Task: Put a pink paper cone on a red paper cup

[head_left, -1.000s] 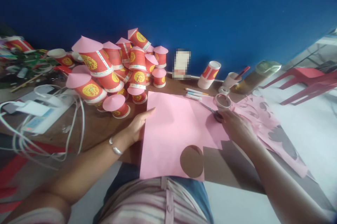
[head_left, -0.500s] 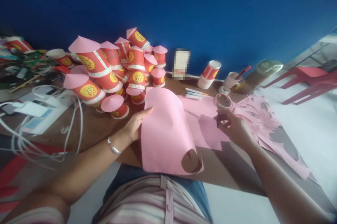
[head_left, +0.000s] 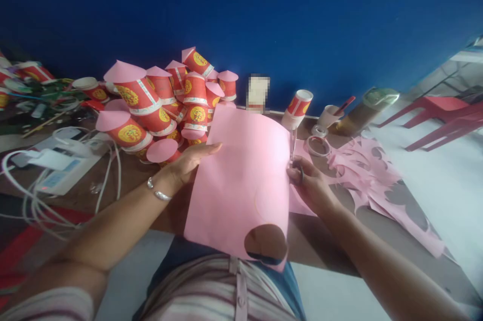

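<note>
A large sheet of pink paper (head_left: 237,170) is held up over the table edge, with a round hole near its lower right corner and a faint circle outline above that hole. My left hand (head_left: 192,160) grips its left edge, thumb on the front and the other fingers hidden behind. My right hand (head_left: 311,182) has its fingers in the handles of a pair of scissors (head_left: 293,146), whose blades point up beside the paper's right edge. Whether the blades touch the paper I cannot tell.
Red paper cups with pink cone tops (head_left: 138,94) are piled at the left. A white power strip (head_left: 62,175) with cables lies beyond them. At the right are a tape roll (head_left: 317,146), pink paper scraps (head_left: 372,175), a red-and-white cup (head_left: 300,104) and a bottle (head_left: 364,109).
My right hand has brought the scissors left and up to the paper's right edge. The sheet has flattened out and turned more toward me, covering the pens on the table.
</note>
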Demonstrator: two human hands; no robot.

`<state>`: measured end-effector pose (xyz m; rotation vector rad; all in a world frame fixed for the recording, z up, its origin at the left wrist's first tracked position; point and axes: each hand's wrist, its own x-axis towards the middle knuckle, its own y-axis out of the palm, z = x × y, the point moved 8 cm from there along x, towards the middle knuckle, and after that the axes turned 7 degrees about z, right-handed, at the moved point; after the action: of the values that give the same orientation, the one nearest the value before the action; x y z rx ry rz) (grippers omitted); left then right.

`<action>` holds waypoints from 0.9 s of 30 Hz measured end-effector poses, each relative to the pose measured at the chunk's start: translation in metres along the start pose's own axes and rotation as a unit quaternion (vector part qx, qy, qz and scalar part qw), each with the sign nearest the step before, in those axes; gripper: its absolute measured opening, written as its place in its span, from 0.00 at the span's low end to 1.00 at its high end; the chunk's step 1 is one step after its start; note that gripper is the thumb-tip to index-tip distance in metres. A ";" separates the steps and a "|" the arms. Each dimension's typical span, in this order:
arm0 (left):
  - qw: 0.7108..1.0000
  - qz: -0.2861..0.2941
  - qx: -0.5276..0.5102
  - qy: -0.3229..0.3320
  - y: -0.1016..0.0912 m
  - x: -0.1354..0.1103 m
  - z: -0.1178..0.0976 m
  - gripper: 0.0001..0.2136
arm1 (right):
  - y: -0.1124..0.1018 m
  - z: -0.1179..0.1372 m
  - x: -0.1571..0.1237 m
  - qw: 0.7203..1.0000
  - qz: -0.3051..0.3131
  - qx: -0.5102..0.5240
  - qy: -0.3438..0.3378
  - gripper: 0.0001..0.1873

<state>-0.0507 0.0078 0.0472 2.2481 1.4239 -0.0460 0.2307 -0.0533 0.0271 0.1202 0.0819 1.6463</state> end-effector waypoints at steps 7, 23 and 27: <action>0.970 0.082 0.212 0.081 0.019 0.039 -0.027 0.18 | -0.012 0.004 -0.003 0.998 -0.053 0.019 -0.001 0.19; 0.908 0.182 -0.338 -0.166 0.150 -0.075 0.158 0.16 | 0.009 0.028 -0.005 0.990 -0.118 0.073 -0.039 0.17; 0.851 0.120 -0.476 -0.186 0.153 -0.066 0.141 0.16 | 0.025 0.042 -0.015 0.988 -0.110 0.097 -0.047 0.16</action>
<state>0.0817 -0.1581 -0.0033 1.4407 0.6879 0.2424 0.2120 -0.0707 0.0711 0.3259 0.1787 1.4069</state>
